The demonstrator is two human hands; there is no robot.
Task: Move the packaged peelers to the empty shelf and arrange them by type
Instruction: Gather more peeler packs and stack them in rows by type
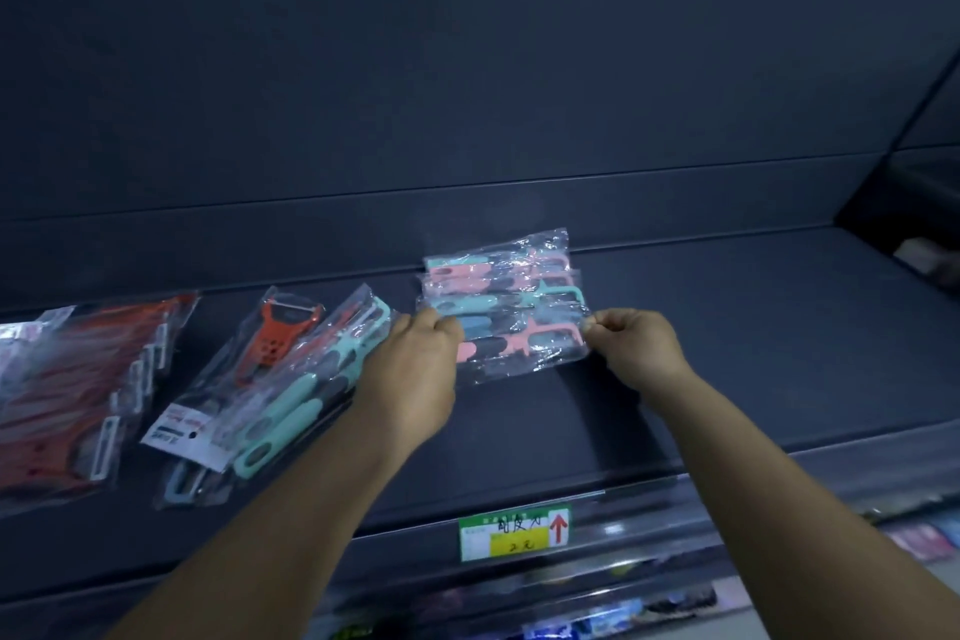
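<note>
A stack of clear bags with pink and teal peelers (506,307) lies on the dark shelf (727,353), handles pointing left. My left hand (415,369) grips its left edge and my right hand (631,346) pinches its right edge. Left of my left hand lies a slanted pile of teal-handled peelers (306,390). Beside it sits an orange Y-shaped peeler in a carded bag (249,369). A stack of orange peelers (78,400) covers the shelf's far left.
A green and yellow price tag with a red arrow (514,530) hangs on the shelf's front rail. Lower shelves with blurred goods (597,618) show below. The shelf's dark back wall (467,94) rises behind the stack. A neighbouring bay (924,203) adjoins at the right.
</note>
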